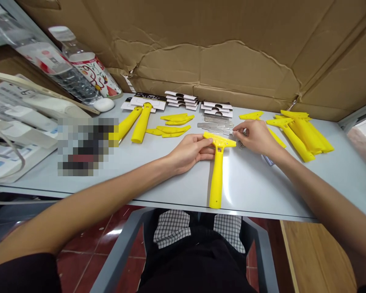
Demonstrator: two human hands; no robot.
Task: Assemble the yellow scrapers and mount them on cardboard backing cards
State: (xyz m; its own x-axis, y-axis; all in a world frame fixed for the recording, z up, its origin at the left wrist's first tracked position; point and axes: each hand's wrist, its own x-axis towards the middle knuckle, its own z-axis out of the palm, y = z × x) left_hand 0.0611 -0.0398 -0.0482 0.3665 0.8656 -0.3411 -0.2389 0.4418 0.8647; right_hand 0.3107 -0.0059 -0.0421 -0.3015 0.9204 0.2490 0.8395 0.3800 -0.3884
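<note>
The scraper (217, 175) is being held with its handle pointing at the table's (171, 191) front edge, its head's left end being clamped by the left hand (189, 154), the nearer one. The right hand (256, 136) is being held beside the head's right end, near the blades (215, 125); whether anything is being pinched cannot be told. Leftward, a dark thing (85, 150) is being masked by pixelation.
</note>
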